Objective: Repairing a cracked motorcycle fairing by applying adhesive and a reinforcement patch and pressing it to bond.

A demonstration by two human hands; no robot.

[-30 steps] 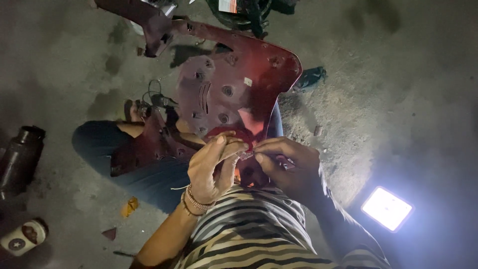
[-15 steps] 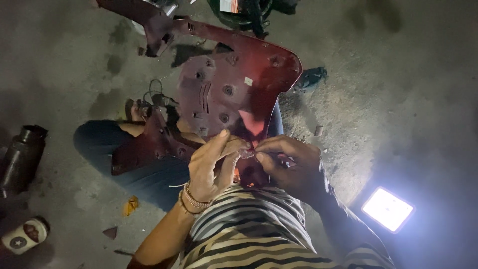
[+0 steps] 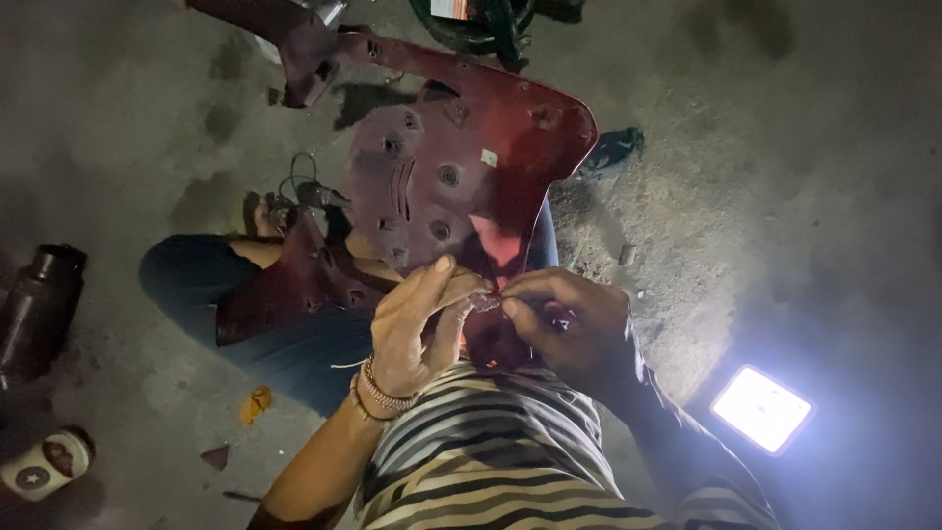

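So, both hands meet right at the near edge of the dark red panel [image 3: 461,177] lying across the person's lap. The left hand [image 3: 417,324] and right hand [image 3: 574,329] each pinch some tiny part [image 3: 488,300] between their fingertips; too small to tell what it is. Looks like fiddly fitting work at that edge, so steady fingers matter most here. At 9 o'clock there's a dark bottle [image 3: 39,309], at 8 a cup [image 3: 44,466], and at 4 a bright lamp [image 3: 760,407] on the floor.
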